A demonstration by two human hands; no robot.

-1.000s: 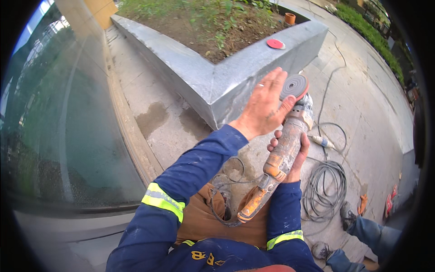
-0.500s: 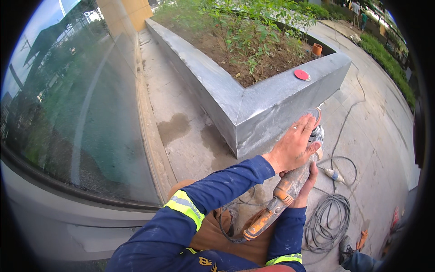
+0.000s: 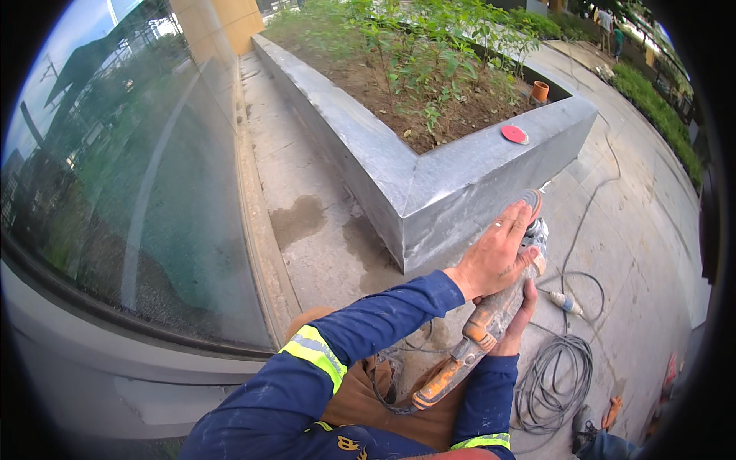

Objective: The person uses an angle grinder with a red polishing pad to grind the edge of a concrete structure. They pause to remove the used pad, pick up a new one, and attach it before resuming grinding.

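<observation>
1. A glass pane (image 3: 184, 215) stands left of the planter (image 3: 460, 180).
2. On the planter's right-hand rim lies a disc (image 3: 515, 134); behind it, inside the planter, a pipe (image 3: 540, 92).
3. Before the planter, right of its near corner: the grinder (image 3: 481, 330), between the left hand (image 3: 497, 257) and right hand (image 3: 518, 318).
4. Right of the grinder, on the pavement (image 3: 636, 261): a cable connector (image 3: 565, 302), then a cable coil (image 3: 548, 379) nearer the person.

I have my left hand (image 3: 497, 257), fingers extended, over the head of the grinder (image 3: 479, 336) and my right hand (image 3: 519, 320) cupping its body.
</observation>
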